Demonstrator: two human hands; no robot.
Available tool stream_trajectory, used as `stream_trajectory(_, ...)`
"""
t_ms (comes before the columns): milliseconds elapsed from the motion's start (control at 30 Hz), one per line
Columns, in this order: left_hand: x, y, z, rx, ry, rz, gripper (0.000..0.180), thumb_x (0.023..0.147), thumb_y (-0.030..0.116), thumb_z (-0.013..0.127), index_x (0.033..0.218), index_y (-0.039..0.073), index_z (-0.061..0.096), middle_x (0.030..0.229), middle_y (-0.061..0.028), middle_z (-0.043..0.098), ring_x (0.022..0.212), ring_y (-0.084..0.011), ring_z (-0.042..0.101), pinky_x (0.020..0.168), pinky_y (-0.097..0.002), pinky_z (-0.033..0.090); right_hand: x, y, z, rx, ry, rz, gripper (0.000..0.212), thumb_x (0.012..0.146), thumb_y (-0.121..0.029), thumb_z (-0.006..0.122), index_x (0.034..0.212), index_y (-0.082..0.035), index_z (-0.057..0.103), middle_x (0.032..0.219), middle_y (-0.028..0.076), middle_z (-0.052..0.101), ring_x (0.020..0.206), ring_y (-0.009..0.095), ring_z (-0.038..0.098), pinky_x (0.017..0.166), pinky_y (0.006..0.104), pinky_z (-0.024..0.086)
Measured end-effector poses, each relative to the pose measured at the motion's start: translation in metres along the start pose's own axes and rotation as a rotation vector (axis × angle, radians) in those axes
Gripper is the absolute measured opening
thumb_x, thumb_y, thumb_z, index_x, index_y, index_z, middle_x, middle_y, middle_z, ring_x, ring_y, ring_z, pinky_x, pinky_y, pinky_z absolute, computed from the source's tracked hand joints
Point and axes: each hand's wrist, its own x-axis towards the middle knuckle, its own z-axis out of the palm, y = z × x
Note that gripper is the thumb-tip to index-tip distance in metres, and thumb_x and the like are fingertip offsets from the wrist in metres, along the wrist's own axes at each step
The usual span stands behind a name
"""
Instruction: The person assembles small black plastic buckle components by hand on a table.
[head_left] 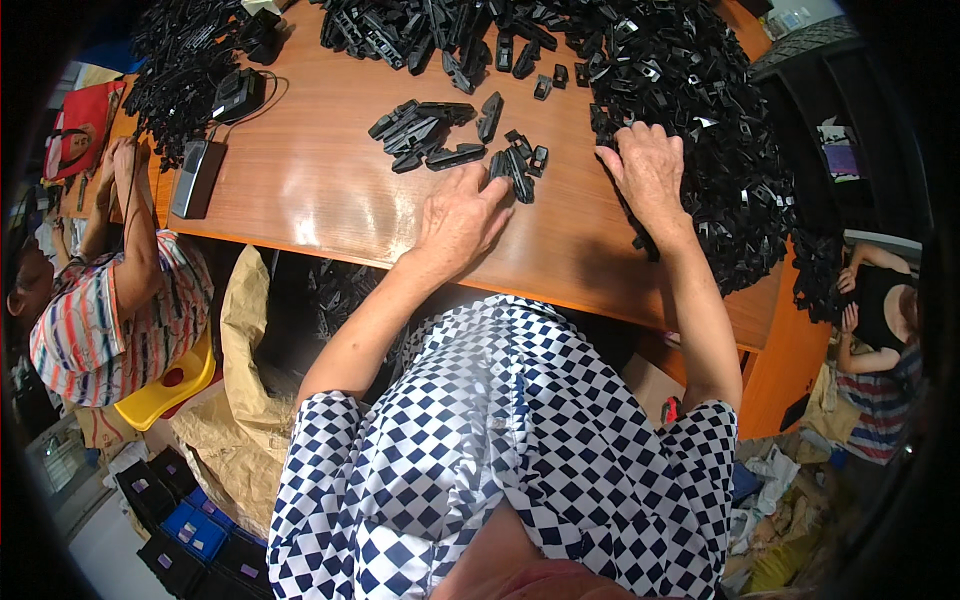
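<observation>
The table [320, 130] is brown like wood, and light makes white shiny patches on it near the front edge. The left hand [465, 215] is low over the table, with its fingers bent by a few small black pieces [520, 178] near the middle. I cannot tell if it is pinching one of them. Just behind and to the left lies a little heap [420, 132] of longer black pieces. The right hand [648, 175] is at the left edge of a very big black pile [710, 170]. Its thumb sticks out to the side and its fingers bend down, but I cannot see if they hold anything.

More black pieces lie in a far pile [420, 30] at the back and in another pile [180, 65] at the back left. Near that one are a black box [238, 95] with a cord and a gray box [199, 180].

To the left, a person in a striped shirt [120, 310] is by a yellow seat [175, 388], and a red bag [85, 115] is close by. Below are a big brown paper sack [225, 430] and some black and blue bins [193, 530] on the floor. Another person [885, 310] is on the right side.
</observation>
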Motion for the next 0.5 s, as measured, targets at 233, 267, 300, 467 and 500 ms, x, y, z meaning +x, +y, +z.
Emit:
stream_trajectory(233, -0.013, -0.007, -0.022, -0.241, -0.211, -0.389, 0.029, 0.098, 0.019, 0.062, 0.122, 0.006, 0.055, 0.098, -0.0228, 0.071, 0.083, -0.0403, 0.070, 0.073, -0.0461, 0.055, -0.009, -0.003, 0.003, 0.131, -0.149, 0.005, 0.023, 0.085, -0.016, 0.073, 0.105, -0.006, 0.069, 0.096, 0.008, 0.061, 0.094, 0.027, 0.056, 0.079, 0.0417, 0.041)
stream_trajectory(267, -0.016, -0.009, -0.025, -0.238, -0.213, -0.394, 0.029, 0.098, 0.019, 0.062, 0.122, 0.006, 0.055, 0.098, -0.0228, 0.071, 0.083, -0.0403, 0.070, 0.073, -0.0461, 0.055, -0.009, -0.005, 0.003, 0.150, -0.159, 0.008, 0.025, 0.084, -0.016, 0.073, 0.106, -0.007, 0.068, 0.097, 0.008, 0.060, 0.095, 0.027, 0.055, 0.079, 0.0416, 0.041)
stream_trajectory(300, -0.019, -0.009, -0.027, -0.194, -0.242, -0.403, 0.028, 0.098, 0.021, 0.061, 0.122, 0.007, 0.054, 0.098, -0.0227, 0.072, 0.085, -0.0405, 0.070, 0.073, -0.0464, 0.055, -0.009, -0.005, 0.004, 0.154, -0.161, 0.007, 0.025, 0.084, -0.016, 0.073, 0.106, -0.007, 0.068, 0.097, 0.008, 0.060, 0.095, 0.027, 0.055, 0.079, 0.0416, 0.041)
stream_trajectory(467, -0.019, -0.007, -0.038, -0.018, -0.421, -0.531, 0.028, 0.100, 0.024, 0.059, 0.122, 0.007, 0.053, 0.100, -0.0230, 0.072, 0.090, -0.0404, 0.070, 0.075, -0.0470, 0.054, -0.008, -0.003, 0.014, 0.151, -0.112, -0.055, 0.028, 0.081, -0.014, 0.075, 0.107, -0.008, 0.067, 0.101, 0.007, 0.058, 0.097, 0.026, 0.055, 0.079, 0.0408, 0.041)
stream_trajectory(500, -0.025, -0.010, -0.038, -0.028, -0.361, -0.498, 0.024, 0.101, 0.024, 0.058, 0.118, 0.008, 0.055, 0.097, -0.0217, 0.072, 0.087, -0.0410, 0.070, 0.074, -0.0483, 0.054, -0.006, -0.004, 0.013, 0.162, -0.112, -0.061, 0.028, 0.081, -0.014, 0.075, 0.107, -0.008, 0.067, 0.101, 0.007, 0.058, 0.097, 0.026, 0.055, 0.079, 0.0408, 0.041)
